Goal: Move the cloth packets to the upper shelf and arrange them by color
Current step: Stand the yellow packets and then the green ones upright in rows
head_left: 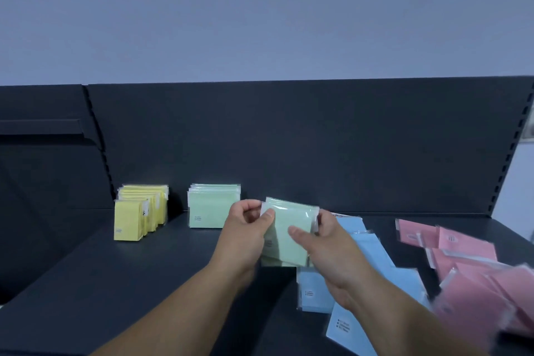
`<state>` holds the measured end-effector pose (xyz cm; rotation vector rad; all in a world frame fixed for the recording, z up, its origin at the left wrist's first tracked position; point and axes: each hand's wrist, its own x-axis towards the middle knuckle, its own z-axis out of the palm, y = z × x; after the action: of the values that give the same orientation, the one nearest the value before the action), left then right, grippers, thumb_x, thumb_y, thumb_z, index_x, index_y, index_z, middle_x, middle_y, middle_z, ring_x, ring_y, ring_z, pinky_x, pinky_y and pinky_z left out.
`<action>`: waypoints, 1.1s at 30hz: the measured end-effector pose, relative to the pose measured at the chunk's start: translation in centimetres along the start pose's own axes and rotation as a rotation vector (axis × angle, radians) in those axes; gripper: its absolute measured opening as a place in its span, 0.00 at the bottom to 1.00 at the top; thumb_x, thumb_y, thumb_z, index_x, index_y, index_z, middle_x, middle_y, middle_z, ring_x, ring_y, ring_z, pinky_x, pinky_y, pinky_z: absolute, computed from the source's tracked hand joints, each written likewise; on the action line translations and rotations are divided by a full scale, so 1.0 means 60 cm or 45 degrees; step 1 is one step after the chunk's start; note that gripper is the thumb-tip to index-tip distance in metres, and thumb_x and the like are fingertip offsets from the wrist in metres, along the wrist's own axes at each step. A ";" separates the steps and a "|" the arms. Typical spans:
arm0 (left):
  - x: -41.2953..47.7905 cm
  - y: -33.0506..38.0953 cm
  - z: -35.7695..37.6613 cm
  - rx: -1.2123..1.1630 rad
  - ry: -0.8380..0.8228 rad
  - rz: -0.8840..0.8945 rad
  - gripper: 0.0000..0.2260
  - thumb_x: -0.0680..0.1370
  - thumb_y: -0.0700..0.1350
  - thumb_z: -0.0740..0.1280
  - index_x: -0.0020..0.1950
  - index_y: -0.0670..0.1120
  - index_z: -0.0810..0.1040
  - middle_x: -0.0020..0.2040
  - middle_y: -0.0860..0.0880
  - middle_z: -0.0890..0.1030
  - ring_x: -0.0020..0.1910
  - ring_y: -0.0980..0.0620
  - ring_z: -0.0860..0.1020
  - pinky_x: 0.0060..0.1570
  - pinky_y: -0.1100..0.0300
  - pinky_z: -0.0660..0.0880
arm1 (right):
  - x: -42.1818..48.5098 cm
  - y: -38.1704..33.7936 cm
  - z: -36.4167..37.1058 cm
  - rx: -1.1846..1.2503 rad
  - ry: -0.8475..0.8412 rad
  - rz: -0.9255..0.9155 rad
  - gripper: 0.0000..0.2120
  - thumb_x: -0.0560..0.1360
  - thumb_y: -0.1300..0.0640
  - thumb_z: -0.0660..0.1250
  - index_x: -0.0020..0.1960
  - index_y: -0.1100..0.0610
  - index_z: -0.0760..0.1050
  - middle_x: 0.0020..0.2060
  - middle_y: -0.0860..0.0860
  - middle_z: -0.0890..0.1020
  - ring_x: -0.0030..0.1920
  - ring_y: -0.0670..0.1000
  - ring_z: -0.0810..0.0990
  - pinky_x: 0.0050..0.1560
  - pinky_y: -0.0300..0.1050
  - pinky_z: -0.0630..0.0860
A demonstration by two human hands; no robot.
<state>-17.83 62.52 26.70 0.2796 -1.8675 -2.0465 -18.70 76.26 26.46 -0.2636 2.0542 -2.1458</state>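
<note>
Both hands hold a small green stack (pixel 289 228) of flat rectangular packets above the middle of the shelf (pixel 144 269). The left hand (pixel 245 235) pinches its upper left corner, thumb on the front. The right hand (pixel 326 243) grips the right edge, thumb pressed on the face and fingers curled behind. The packets are pale mint cloth in clear, glossy sleeves with white sealed edges; how many are in the stack cannot be told.

Behind and left of it a green row (pixel 212 208) stands upright just before the back panel (pixel 289 139), and a yellow row (pixel 138 214) stands further left, well apart from it. Each front packet has small dark print low on its face, too small to read.

Blue packets (pixel 372 257) lie flat and overlapping under the right forearm, which partly hides them. Pink packets (pixel 474 266) lie scattered to the right, blurred and cut off by the frame edge.

The shelf and panel are matt dark metal; slotted uprights flank the panel. A plain grey-blue wall (pixel 260 9) rises above
</note>
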 end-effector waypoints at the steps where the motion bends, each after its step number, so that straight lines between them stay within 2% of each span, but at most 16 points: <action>1: 0.000 0.000 -0.010 0.079 -0.027 0.081 0.11 0.78 0.45 0.68 0.58 0.54 0.73 0.50 0.56 0.79 0.46 0.58 0.79 0.37 0.67 0.73 | 0.001 0.001 0.000 -0.080 -0.008 0.015 0.12 0.75 0.58 0.70 0.56 0.51 0.73 0.49 0.47 0.85 0.49 0.47 0.84 0.51 0.46 0.80; 4: -0.003 -0.001 -0.039 0.292 -0.169 0.265 0.16 0.78 0.44 0.67 0.62 0.61 0.71 0.53 0.61 0.77 0.46 0.63 0.79 0.35 0.74 0.73 | 0.006 0.004 0.005 -0.263 0.001 0.029 0.14 0.74 0.59 0.71 0.56 0.50 0.71 0.48 0.46 0.83 0.47 0.46 0.83 0.44 0.41 0.78; 6: -0.004 -0.005 -0.057 0.438 -0.260 0.305 0.17 0.79 0.46 0.66 0.63 0.64 0.70 0.55 0.64 0.76 0.50 0.67 0.77 0.40 0.76 0.72 | 0.008 0.005 0.009 -0.381 -0.011 0.025 0.15 0.73 0.60 0.71 0.55 0.50 0.71 0.48 0.46 0.82 0.47 0.46 0.82 0.41 0.39 0.78; 8: -0.006 -0.013 -0.074 0.545 -0.320 0.280 0.17 0.78 0.48 0.66 0.62 0.66 0.70 0.56 0.63 0.75 0.51 0.67 0.76 0.42 0.74 0.72 | 0.008 0.008 0.012 -0.514 -0.062 0.050 0.16 0.72 0.60 0.72 0.55 0.50 0.70 0.49 0.46 0.81 0.47 0.46 0.82 0.42 0.39 0.78; 10: -0.007 -0.022 -0.085 0.579 -0.375 0.217 0.16 0.77 0.48 0.68 0.61 0.63 0.69 0.55 0.61 0.77 0.49 0.66 0.78 0.41 0.72 0.74 | 0.005 0.009 0.016 -0.638 -0.090 0.064 0.21 0.70 0.59 0.74 0.58 0.50 0.69 0.50 0.47 0.81 0.48 0.47 0.81 0.45 0.42 0.79; 12: -0.006 -0.029 -0.090 0.673 -0.430 0.166 0.17 0.75 0.48 0.71 0.58 0.61 0.68 0.52 0.58 0.79 0.47 0.64 0.79 0.44 0.68 0.76 | 0.004 0.007 0.024 -0.762 -0.103 0.045 0.29 0.69 0.57 0.75 0.65 0.49 0.64 0.52 0.48 0.79 0.50 0.48 0.80 0.49 0.45 0.80; 14: -0.003 -0.032 -0.091 0.795 -0.464 0.147 0.18 0.74 0.49 0.72 0.55 0.61 0.65 0.51 0.58 0.80 0.49 0.63 0.79 0.48 0.67 0.76 | 0.004 0.002 0.032 -0.944 -0.150 0.057 0.39 0.69 0.54 0.74 0.72 0.47 0.55 0.56 0.48 0.76 0.50 0.49 0.79 0.46 0.42 0.79; 16: 0.002 -0.031 -0.094 0.857 -0.451 0.145 0.18 0.74 0.50 0.71 0.55 0.61 0.64 0.51 0.57 0.79 0.49 0.61 0.78 0.46 0.68 0.74 | 0.006 -0.004 0.039 -1.047 -0.192 0.092 0.42 0.71 0.54 0.73 0.74 0.46 0.49 0.55 0.49 0.75 0.48 0.49 0.80 0.44 0.42 0.79; 19: 0.011 -0.029 -0.107 0.857 -0.371 0.158 0.17 0.75 0.48 0.70 0.56 0.61 0.64 0.50 0.55 0.78 0.49 0.58 0.77 0.45 0.66 0.75 | 0.011 -0.007 0.050 -1.088 -0.197 0.066 0.35 0.73 0.56 0.70 0.73 0.48 0.53 0.54 0.50 0.77 0.50 0.51 0.80 0.51 0.44 0.77; 22: 0.020 -0.027 -0.125 0.876 -0.321 0.187 0.21 0.76 0.48 0.70 0.61 0.61 0.62 0.48 0.58 0.75 0.46 0.61 0.75 0.40 0.73 0.70 | 0.017 -0.008 0.066 -1.088 -0.166 0.013 0.28 0.76 0.57 0.67 0.71 0.48 0.58 0.56 0.50 0.77 0.53 0.51 0.78 0.51 0.42 0.74; 24: 0.028 -0.026 -0.139 0.933 -0.342 0.159 0.24 0.75 0.50 0.70 0.66 0.58 0.60 0.51 0.57 0.76 0.49 0.60 0.75 0.44 0.71 0.71 | 0.021 -0.006 0.079 -1.160 -0.220 0.025 0.26 0.76 0.57 0.65 0.70 0.49 0.59 0.56 0.50 0.77 0.54 0.52 0.78 0.53 0.45 0.75; 25: 0.034 -0.027 -0.146 0.953 -0.366 0.127 0.24 0.75 0.51 0.70 0.66 0.56 0.61 0.53 0.55 0.77 0.51 0.59 0.76 0.49 0.67 0.73 | 0.024 -0.006 0.087 -1.197 -0.243 0.036 0.24 0.77 0.56 0.65 0.69 0.49 0.59 0.56 0.51 0.77 0.54 0.53 0.78 0.55 0.47 0.76; 27: 0.044 -0.025 -0.160 0.981 -0.392 0.085 0.24 0.75 0.52 0.70 0.66 0.54 0.62 0.53 0.54 0.78 0.51 0.57 0.77 0.51 0.62 0.75 | 0.032 -0.009 0.100 -1.222 -0.240 0.049 0.22 0.77 0.57 0.64 0.68 0.49 0.60 0.56 0.51 0.77 0.54 0.53 0.78 0.56 0.49 0.76; 30: 0.062 -0.017 -0.179 0.934 -0.335 0.104 0.22 0.74 0.52 0.71 0.64 0.54 0.65 0.50 0.53 0.79 0.49 0.56 0.78 0.46 0.62 0.75 | 0.046 -0.012 0.122 -1.143 -0.187 0.050 0.20 0.77 0.57 0.64 0.66 0.48 0.62 0.53 0.51 0.79 0.51 0.53 0.80 0.52 0.48 0.78; 33: 0.082 -0.011 -0.198 0.840 -0.265 0.137 0.19 0.73 0.49 0.73 0.58 0.55 0.68 0.49 0.54 0.81 0.48 0.55 0.80 0.51 0.57 0.77 | 0.063 -0.013 0.149 -1.051 -0.120 0.050 0.15 0.77 0.59 0.64 0.62 0.53 0.65 0.50 0.54 0.80 0.48 0.55 0.80 0.48 0.49 0.77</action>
<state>-17.98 49.74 25.20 0.1226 -2.5840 -1.3756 -20.30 66.74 27.65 -0.3955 2.7287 -1.1205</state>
